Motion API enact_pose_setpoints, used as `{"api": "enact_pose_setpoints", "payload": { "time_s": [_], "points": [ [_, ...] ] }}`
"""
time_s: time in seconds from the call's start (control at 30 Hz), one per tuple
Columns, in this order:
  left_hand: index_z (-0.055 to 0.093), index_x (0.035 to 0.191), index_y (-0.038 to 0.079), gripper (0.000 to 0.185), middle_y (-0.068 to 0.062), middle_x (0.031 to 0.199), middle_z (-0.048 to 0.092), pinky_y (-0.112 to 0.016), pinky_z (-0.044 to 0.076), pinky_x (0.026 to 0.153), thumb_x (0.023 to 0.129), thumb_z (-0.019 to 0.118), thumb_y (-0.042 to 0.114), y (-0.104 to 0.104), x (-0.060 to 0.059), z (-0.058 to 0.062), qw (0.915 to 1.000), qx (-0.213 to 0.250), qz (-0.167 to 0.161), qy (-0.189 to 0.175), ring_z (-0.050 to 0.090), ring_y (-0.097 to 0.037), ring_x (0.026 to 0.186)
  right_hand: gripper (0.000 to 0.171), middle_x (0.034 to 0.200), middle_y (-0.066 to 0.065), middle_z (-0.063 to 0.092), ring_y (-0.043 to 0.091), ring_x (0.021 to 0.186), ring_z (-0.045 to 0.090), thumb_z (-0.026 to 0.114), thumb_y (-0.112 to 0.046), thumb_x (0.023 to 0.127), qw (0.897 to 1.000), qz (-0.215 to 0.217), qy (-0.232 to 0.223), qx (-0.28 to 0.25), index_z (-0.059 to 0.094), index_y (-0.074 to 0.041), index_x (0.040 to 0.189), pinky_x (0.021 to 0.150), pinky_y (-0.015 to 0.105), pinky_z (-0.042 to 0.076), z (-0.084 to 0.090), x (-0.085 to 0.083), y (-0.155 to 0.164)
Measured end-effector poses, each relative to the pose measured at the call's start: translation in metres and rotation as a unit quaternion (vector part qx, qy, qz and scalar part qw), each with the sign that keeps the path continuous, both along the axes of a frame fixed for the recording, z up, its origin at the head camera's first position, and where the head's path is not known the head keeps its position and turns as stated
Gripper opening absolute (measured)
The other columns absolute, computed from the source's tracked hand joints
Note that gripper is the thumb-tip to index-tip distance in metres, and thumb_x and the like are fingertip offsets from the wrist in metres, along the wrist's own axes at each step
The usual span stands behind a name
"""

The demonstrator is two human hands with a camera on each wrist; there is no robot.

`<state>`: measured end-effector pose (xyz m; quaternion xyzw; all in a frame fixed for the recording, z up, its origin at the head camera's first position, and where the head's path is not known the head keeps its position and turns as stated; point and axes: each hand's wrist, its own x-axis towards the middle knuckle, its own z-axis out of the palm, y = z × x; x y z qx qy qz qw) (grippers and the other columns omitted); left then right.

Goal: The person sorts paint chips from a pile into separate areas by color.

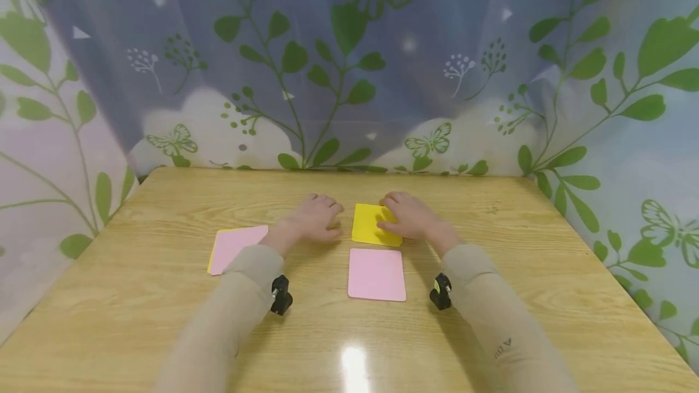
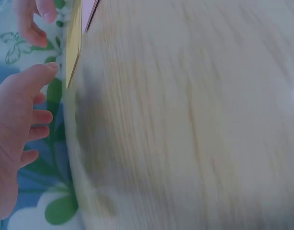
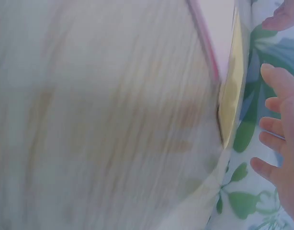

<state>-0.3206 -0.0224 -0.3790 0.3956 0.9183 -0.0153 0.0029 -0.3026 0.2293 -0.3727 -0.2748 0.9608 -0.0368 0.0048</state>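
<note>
Yellow, thin, square sheet with rounded corners (image 1: 363, 223) lies flat near the middle of the wood-grained bench (image 1: 109, 320). Right hand (image 1: 409, 217) is over its right side, thumb above the yellow surface; fingers spread and loosely bent, gripping nothing. Whether a fingertip touches the sheet, cannot tell. Left hand (image 1: 314, 220) just beside the sheet's left edge, apart from it; fingers relaxed, slightly bent, nothing held.

Nearer the person, a pale pink, flat square with rounded corners (image 1: 377, 275) lies just below the yellow one, a narrow strip of wood between them. Beyond the left forearm, a second pink square (image 1: 240, 246) rests on top of a second yellow sheet (image 1: 212, 258), which shows only as a thin border; both slightly turned.

Progress, as judged from the layout: one pink-and-yellow pair looks stacked, at left; the middle pair is flat and separate, so handling of the yellow sheet seems at its start or just finished. Which of these, the pictures do not settle. Neither middle square is lifted or overlapped.
</note>
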Motion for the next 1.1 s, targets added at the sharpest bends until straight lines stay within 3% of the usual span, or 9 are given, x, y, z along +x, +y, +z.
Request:
{"api": "enact_pose_setpoints", "payload": {
  "time_s": [0.23, 0.43, 0.8, 1.1],
  "points": [
    [0.054, 0.116, 0.002, 0.048, -0.014, 0.116, 0.056, -0.050, 0.029, 0.102, 0.088, 0.057, 0.041, -0.043, 0.004, 0.005, 0.9989, 0.031, 0.016, 0.031, 0.048, -0.032, 0.114, 0.059, 0.135, 0.016, 0.043, 0.033, 0.126, 0.037, 0.052, -0.042, 0.092, 1.000, 0.018, 0.015, 0.015, 0.043, -0.002, 0.134, 0.102, 0.049, 0.033, 0.006, -0.001, -0.028],
    [0.055, 0.110, 0.002, 0.045, -0.013, 0.109, 0.058, -0.049, 0.034, 0.097, 0.087, 0.060, 0.040, -0.077, 0.010, 0.008, 0.9974, 0.049, 0.042, 0.033, 0.051, -0.032, 0.108, 0.063, 0.137, 0.015, 0.042, 0.032, 0.127, 0.037, 0.054, -0.043, 0.091, 0.999, 0.035, 0.022, 0.018, 0.041, -0.002, 0.136, 0.102, 0.048, 0.032, 0.010, -0.001, -0.055],
    [0.055, 0.102, 0.001, 0.041, -0.010, 0.097, 0.057, -0.051, 0.037, 0.093, 0.086, 0.061, 0.038, -0.119, 0.023, 0.011, 0.9962, 0.055, 0.057, 0.036, 0.054, -0.031, 0.097, 0.062, 0.135, 0.011, 0.045, 0.028, 0.125, 0.039, 0.058, -0.043, 0.088, 0.996, 0.074, 0.043, 0.027, 0.042, -0.005, 0.135, 0.099, 0.047, 0.035, 0.014, 0.001, -0.107],
    [0.055, 0.105, 0.000, 0.046, -0.013, 0.100, 0.059, -0.053, 0.037, 0.091, 0.082, 0.064, 0.039, -0.150, 0.033, 0.009, 0.9948, 0.059, 0.065, 0.051, 0.055, -0.033, 0.099, 0.070, 0.138, 0.007, 0.041, 0.025, 0.129, 0.034, 0.061, -0.049, 0.084, 0.994, 0.094, 0.040, 0.041, 0.040, -0.009, 0.138, 0.101, 0.046, 0.033, 0.014, 0.004, -0.149]
  ]
}}
